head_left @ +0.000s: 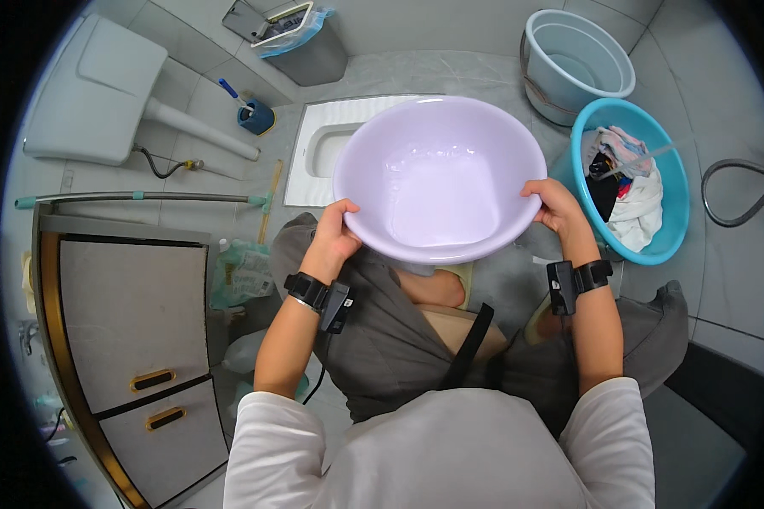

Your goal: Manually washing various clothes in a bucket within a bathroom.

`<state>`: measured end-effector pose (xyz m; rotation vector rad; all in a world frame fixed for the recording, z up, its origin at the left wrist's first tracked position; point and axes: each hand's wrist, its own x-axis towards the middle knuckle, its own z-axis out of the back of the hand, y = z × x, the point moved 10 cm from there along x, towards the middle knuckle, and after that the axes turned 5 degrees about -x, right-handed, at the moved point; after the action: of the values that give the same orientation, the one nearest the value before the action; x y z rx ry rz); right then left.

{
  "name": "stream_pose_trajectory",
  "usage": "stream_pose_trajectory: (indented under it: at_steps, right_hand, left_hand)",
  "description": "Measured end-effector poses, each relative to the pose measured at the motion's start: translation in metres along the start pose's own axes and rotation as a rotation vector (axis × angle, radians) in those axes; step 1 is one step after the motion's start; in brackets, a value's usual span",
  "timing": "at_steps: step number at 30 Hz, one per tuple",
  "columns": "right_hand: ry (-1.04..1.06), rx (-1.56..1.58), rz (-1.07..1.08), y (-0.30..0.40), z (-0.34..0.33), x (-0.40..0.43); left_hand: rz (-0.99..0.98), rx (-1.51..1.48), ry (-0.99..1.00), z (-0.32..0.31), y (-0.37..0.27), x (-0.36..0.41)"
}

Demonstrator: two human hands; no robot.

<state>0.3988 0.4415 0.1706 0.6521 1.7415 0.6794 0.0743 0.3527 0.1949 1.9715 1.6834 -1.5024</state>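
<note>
A large lavender plastic basin (445, 191) is held up in front of me, tilted with its far rim raised, and a little clear water seems to lie in it. My left hand (339, 234) grips its near left rim, thumb over the edge. On the right rim, my right hand (551, 202) has the same kind of grip. Both wrists carry black straps with small devices. Beyond the basin lies a white squat toilet (296, 165), partly covered by it. To the right stands a turquoise tub (675, 216) with clothes (636, 210) inside.
A pale blue bucket (538, 95) stands behind the tub. At upper left are a grey bin (318, 60), a toilet brush holder (256, 118) and a wall cistern (95, 89). A cabinet (134, 318) flanks me on the left. A shower hose (729, 223) hangs at right.
</note>
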Motion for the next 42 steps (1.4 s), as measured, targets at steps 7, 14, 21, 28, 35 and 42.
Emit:
stream_pose_trajectory:
  at_steps: [7, 14, 21, 28, 35, 42]
  right_hand:
    - [0.038, 0.239, -0.118, -0.035, 0.023, 0.011]
    - [0.159, 0.400, 0.107, -0.008, 0.004, 0.009]
    - [-0.117, 0.113, 0.457, 0.059, 0.019, -0.021]
    - [-0.343, -0.321, 0.407, 0.078, 0.030, -0.030]
    - [-0.313, -0.083, 0.333, 0.035, 0.021, 0.010]
    - [-0.396, -0.475, 0.336, 0.068, -0.048, 0.055]
  left_hand:
    - [-0.057, 0.119, 0.072, -0.048, -0.010, -0.015]
    - [-0.273, 0.336, 0.288, -0.087, -0.034, -0.032]
    - [-0.291, 0.292, 0.223, -0.056, -0.030, 0.015]
    - [-0.097, 0.208, 0.162, -0.031, 0.015, 0.053]
    - [-0.032, 0.026, 0.078, 0.014, 0.036, 0.091]
    - [0.188, 0.062, -0.139, 0.042, 0.074, 0.116]
